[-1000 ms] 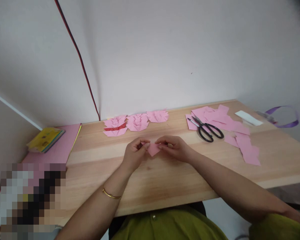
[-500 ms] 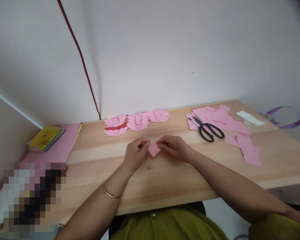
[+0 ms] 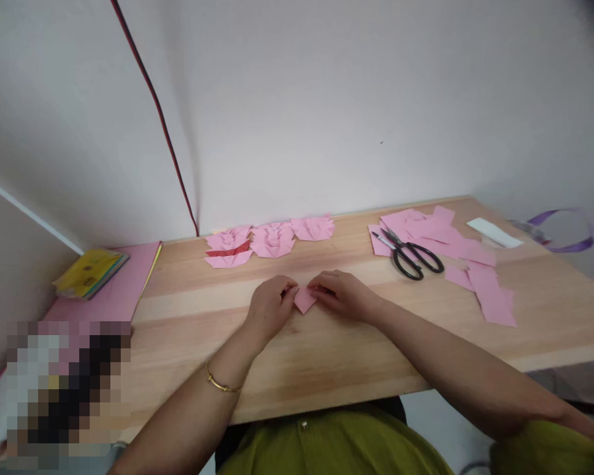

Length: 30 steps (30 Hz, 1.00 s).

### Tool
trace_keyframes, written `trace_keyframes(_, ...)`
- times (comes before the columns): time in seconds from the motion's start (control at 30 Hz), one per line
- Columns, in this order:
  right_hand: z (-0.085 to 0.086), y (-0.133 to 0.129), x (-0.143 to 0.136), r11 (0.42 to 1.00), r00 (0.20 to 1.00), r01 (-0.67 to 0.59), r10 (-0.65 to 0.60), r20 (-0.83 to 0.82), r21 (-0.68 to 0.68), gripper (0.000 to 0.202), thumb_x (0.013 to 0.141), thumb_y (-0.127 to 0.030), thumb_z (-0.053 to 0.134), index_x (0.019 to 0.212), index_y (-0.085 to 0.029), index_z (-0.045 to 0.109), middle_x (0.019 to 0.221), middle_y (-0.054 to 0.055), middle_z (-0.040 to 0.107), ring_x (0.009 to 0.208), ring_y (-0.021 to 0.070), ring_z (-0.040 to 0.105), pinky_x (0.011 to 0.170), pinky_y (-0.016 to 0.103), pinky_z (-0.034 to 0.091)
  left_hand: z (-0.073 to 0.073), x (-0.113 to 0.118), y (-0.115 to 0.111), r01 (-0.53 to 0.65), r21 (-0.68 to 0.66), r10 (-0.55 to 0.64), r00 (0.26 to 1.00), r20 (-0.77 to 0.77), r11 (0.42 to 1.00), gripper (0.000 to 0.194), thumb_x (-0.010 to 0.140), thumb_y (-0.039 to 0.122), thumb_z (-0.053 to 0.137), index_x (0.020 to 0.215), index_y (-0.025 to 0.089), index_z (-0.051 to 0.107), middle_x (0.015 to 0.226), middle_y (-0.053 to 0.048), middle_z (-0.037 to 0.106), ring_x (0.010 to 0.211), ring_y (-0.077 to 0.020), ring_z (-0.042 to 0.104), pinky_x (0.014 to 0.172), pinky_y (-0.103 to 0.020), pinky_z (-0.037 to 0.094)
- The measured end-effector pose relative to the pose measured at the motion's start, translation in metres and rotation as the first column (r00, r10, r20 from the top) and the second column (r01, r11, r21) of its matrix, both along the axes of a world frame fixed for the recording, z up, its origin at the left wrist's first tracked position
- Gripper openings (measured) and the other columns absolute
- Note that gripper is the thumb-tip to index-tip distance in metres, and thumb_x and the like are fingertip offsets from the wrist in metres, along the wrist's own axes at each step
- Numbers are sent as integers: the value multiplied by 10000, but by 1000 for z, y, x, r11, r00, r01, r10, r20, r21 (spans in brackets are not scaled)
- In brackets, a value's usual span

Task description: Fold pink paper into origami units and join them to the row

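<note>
Head-high, apparently looking forward and down

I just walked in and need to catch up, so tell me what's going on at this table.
A person's left hand and right hand hold a small pink paper piece between them, its pointed end toward the person. Folded pink shapes lie near the wall. Black-handled scissors rest open, partly over loose pink paper.
</note>
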State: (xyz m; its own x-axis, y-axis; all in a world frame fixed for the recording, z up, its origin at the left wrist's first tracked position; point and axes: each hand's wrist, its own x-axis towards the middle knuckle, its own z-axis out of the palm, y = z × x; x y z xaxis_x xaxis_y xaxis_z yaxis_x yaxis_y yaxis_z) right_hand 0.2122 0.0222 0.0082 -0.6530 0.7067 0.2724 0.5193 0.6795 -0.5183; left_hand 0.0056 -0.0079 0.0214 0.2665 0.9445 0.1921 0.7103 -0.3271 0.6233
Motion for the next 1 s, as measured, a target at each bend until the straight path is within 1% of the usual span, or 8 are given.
trace_keyframes(0.17, 1, 1, 0, 1000, 1000, 1, -1, 23, 8, 164, 891, -232, 496, 955, -165, 631, 832, 72, 657, 748, 172, 585, 698, 283, 430, 1, 1, 0, 16, -31, -16, 1000, -8, 999, 121, 845, 212, 516, 850, 192, 635, 822, -15, 669, 781, -154, 596, 729, -276, 439)
trace_keyframes(0.47, -2, 2, 1, 999, 997, -36, 35, 72, 21, 158, 884, -237, 519, 923, -156, 649, 846, 75, 630, 754, 163, 578, 709, 280, 424, -1, 3, 0, 55, -47, -60, 993, -101, 997, 143, 847, 219, 512, 845, 191, 652, 817, -18, 685, 771, -164, 605, 722, -283, 432)
trace_keyframes(0.67, 2, 3, 1, 999, 997, -32, 30, 69, 39, 168, 892, -244, 510, 921, -156, 650, 844, 80, 631, 756, 164, 577, 711, 283, 417, -1, 4, 2, 64, -48, -70, 989, -133, 997, 150, 850, 225, 508, 839, 188, 653, 816, -20, 687, 766, -166, 604, 719, -285, 427)
trace_keyframes(0.87, -2, 5, 2, 998, 995, -35, 29, 96, 56, 175, 899, -250, 504, 938, -161, 650, 864, 85, 635, 786, 168, 586, 729, 290, 413, 2, 5, 0, 64, -50, -70, 986, -152, 997, 156, 848, 205, 496, 814, 190, 648, 797, -19, 685, 754, -168, 601, 708, -287, 417)
trace_keyframes(1.0, -2, 7, 3, 997, 991, -15, 4, 132, 81, 182, 908, -239, 491, 928, -163, 654, 859, 79, 634, 780, 164, 589, 727, 284, 407, 1, 4, 0, 78, -48, -85, 984, -156, 996, 149, 848, 200, 493, 829, 193, 641, 823, -22, 687, 768, -167, 602, 713, -284, 416)
